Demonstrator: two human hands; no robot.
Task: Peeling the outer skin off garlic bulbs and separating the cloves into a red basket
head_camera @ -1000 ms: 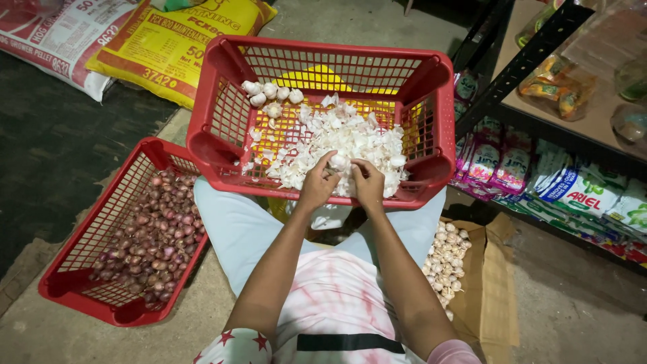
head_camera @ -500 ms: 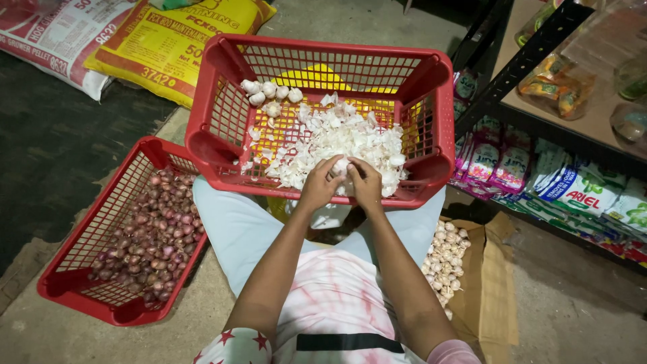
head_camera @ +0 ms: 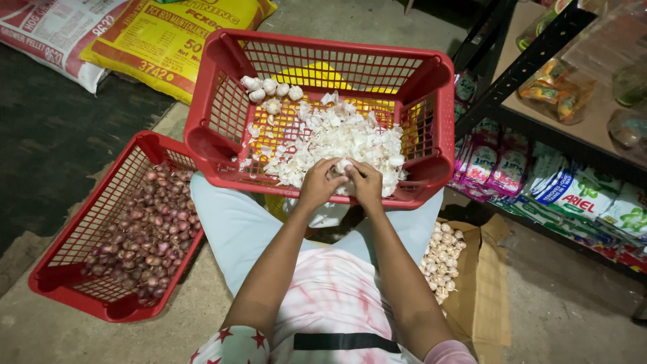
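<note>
Bare concrete floor filled the lower frame, with a dark mat at the left edge and shelves of packaged goods along the right. At upper centre I saw a red mesh basket resting over the person's lap, its bottom covered by a heap of white garlic skins, with a few whole garlic bulbs gathered in its upper-left corner. My left hand and right hand met at the basket's near rim, just above centre of the frame, fingers curled in narrow around one garlic bulb pinched between them. At lower left lay a second red basket holding purple shallots. Right of the person's knee, near lower centre, an open cardboard box held a pile of pale garlic. Printed feed sacks lay across the upper left.
</note>
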